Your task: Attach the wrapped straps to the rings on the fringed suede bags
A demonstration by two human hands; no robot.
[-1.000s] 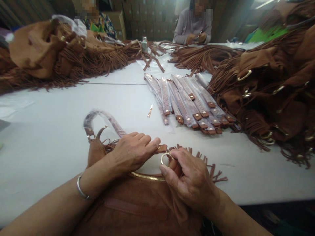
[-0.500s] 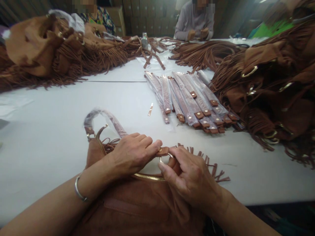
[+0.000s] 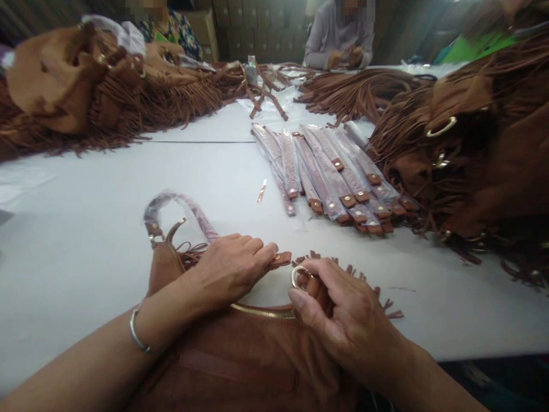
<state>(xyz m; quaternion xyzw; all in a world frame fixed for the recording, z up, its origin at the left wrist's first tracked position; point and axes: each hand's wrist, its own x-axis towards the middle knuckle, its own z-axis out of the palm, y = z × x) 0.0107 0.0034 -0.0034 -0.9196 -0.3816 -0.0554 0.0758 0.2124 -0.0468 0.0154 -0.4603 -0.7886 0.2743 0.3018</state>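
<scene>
A brown suede fringed bag (image 3: 240, 360) with a gold zipper (image 3: 261, 311) lies at the near table edge under my arms. My left hand (image 3: 231, 266) is closed on the free end of a plastic-wrapped strap (image 3: 281, 259), whose other end loops over to the bag's left corner (image 3: 171, 201). My right hand (image 3: 343, 312) pinches the bag's gold ring (image 3: 299, 276) between thumb and fingers. The strap's tab and the ring sit a few centimetres apart.
A row of several plastic-wrapped straps (image 3: 330, 177) lies mid-table on the white tabletop (image 3: 86, 217). Heaps of fringed brown bags fill the right (image 3: 472, 149) and far left (image 3: 86, 86). Two other people (image 3: 338, 37) work at the far side.
My right hand with the ring has drawn a little right and away from the strap tab, after meeting it half a second ago. My left hand stays put.
</scene>
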